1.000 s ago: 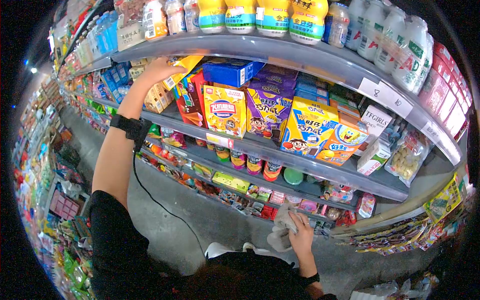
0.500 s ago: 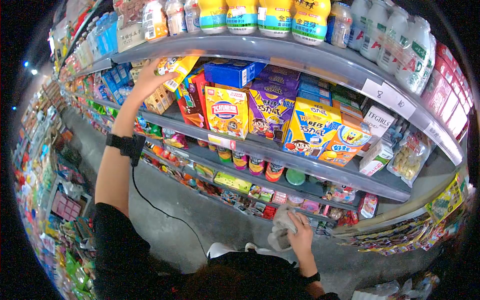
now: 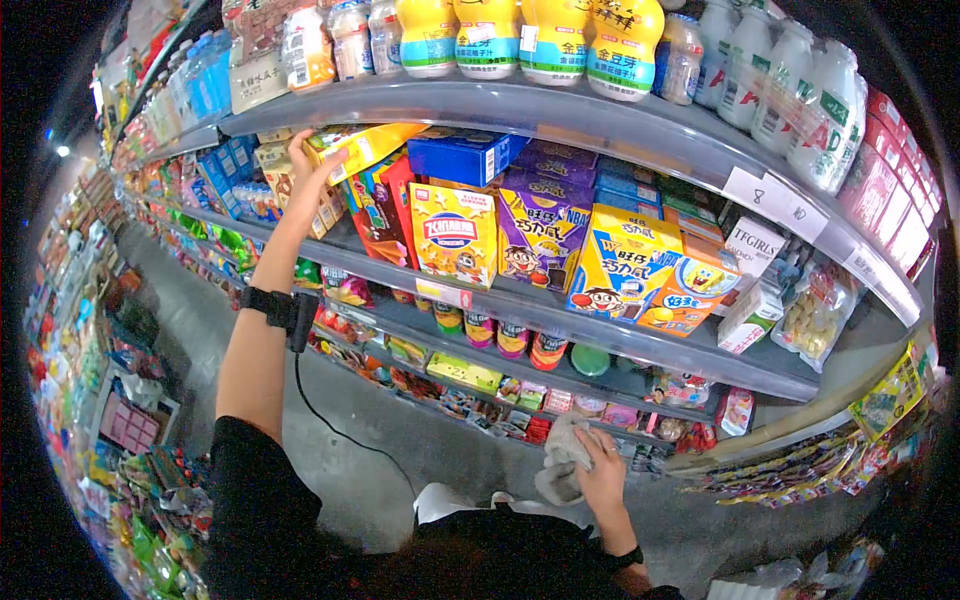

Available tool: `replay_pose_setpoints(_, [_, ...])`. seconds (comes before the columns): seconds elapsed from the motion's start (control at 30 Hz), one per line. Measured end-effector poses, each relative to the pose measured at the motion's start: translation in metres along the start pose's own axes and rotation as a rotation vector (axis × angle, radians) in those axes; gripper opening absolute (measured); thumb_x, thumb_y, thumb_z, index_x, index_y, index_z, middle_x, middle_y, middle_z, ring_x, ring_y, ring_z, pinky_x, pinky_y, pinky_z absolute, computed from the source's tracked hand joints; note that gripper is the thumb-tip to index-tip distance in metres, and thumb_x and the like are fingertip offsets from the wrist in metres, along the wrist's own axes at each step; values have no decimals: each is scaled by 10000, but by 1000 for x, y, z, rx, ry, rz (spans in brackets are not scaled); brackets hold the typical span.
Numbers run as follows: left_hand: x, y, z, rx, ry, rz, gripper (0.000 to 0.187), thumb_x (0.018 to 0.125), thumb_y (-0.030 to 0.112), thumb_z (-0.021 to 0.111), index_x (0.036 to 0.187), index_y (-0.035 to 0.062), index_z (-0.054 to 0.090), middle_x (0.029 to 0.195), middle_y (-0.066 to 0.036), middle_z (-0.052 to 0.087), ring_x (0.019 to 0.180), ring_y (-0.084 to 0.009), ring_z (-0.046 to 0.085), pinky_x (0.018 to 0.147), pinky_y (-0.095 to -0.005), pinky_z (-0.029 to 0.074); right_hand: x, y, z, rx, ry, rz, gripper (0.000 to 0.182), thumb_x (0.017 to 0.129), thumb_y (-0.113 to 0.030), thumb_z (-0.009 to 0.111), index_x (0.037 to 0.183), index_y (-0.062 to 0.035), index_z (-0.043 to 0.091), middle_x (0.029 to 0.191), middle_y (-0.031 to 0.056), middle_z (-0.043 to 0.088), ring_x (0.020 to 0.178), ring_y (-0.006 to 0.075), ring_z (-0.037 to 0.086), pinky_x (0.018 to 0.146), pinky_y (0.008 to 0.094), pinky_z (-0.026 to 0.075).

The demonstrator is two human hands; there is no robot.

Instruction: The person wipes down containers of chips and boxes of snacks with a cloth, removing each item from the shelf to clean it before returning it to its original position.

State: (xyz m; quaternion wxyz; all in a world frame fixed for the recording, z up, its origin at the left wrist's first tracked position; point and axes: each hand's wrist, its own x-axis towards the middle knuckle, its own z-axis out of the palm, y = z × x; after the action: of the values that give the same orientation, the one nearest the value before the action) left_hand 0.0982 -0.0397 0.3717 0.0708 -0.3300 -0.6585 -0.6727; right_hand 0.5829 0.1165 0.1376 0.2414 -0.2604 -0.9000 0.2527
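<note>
My left hand [image 3: 314, 172] grips a yellow box [image 3: 372, 146] by its left end, under the upper shelf. The box lies tilted above a red and dark box [image 3: 382, 205], left of a blue box [image 3: 462, 157]. Low in front of the shelves, my right hand [image 3: 600, 470] is closed on a grey cloth [image 3: 563, 462]. An orange and yellow snack box [image 3: 453, 235] stands upright at the middle shelf's front, beside a purple box [image 3: 540, 235].
The upper shelf edge [image 3: 480, 105] runs just above my left hand and holds yellow bottles [image 3: 555, 40] and white bottles [image 3: 825, 115]. Lower shelves hold cans [image 3: 548, 347] and packets. A black cable [image 3: 330, 425] hangs from my left wrist.
The yellow box has turned flatter and moved slightly right and down, with my left hand still on it. My left forearm has shifted right and down. The cloth hand has barely moved.
</note>
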Motion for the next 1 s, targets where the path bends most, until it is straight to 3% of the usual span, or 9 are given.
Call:
replay_pose_setpoints(0.03, [-1,-2,-2,1,-2,-1,907,730,366,719,1386,57,174,1380,-194,269,1244,-253,349,1018,-347,296,0,-5,-2,23,-25,31,609,599,11,645,1172,-186,586,1165,112,540,1024,316,561,840,371,482])
replay_pose_setpoints(0.07, [-1,-4,-3,-39,-11,-25,959,738,332,706,1410,84,69,1420,-183,194,1288,-254,283,1046,-347,251,0,-9,-4,46,-50,63,561,609,31,640,1142,-140,607,1153,129,545,1052,327,544,866,372,463])
replay_pose_setpoints(0.1, [-2,-5,-5,-80,-21,-50,1020,746,297,694,1434,111,-35,1459,-173,119,1333,-254,217,1074,-347,205,-1,-13,-5,47,-49,66,561,609,31,640,1142,-140,607,1153,129,545,1052,327,544,866,372,463])
replay_pose_setpoints(0.2, [-7,-4,-8,-168,-137,-52,1039,752,276,678,1439,116,-85,1483,-156,45,1368,-251,117,1097,-345,141,-1,-21,-4,44,-56,101,572,599,37,639,1143,-137,603,1149,127,544,1048,334,542,867,374,462])
replay_pose_setpoints(0.33, [-5,-3,-6,-82,-77,20,1037,719,299,728,1440,104,8,1459,-166,113,1337,-242,194,1079,-357,200,1,-35,1,-14,-15,102,597,593,39,633,1161,-142,592,1144,132,541,1044,338,540,871,377,457])
replay_pose_setpoints(0.47, [10,-34,9,241,250,129,1116,627,400,790,1427,66,86,1379,-247,177,1291,-356,228,1060,-425,228,3,-51,8,-14,9,102,599,600,36,622,1171,-143,585,1154,142,532,1051,341,535,870,383,453])
replay_pose_setpoints(0.5, [13,-29,19,184,283,213,1173,578,445,808,1419,41,96,1334,-274,190,1264,-402,221,1054,-446,223,3,-53,12,-18,7,106,599,600,36,622,1171,-143,585,1154,142,532,1051,341,535,870,383,453])
replay_pose_setpoints(0.6, [-1,-7,45,328,378,65,1211,586,465,802,1406,-10,49,1313,-277,181,1240,-410,217,1048,-454,206,6,-58,17,-29,45,64,663,569,0,653,1193,-210,574,1154,107,530,1002,330,564,831,402,484])
replay_pose_setpoints(1.0, [-15,-14,58,549,233,189,1301,591,607,741,1391,-56,-41,1344,-280,180,1248,-419,243,1021,-502,231,-10,-76,24,-53,93,115,677,558,-8,685,1194,-210,570,1142,98,540,982,322,579,811,391,496])
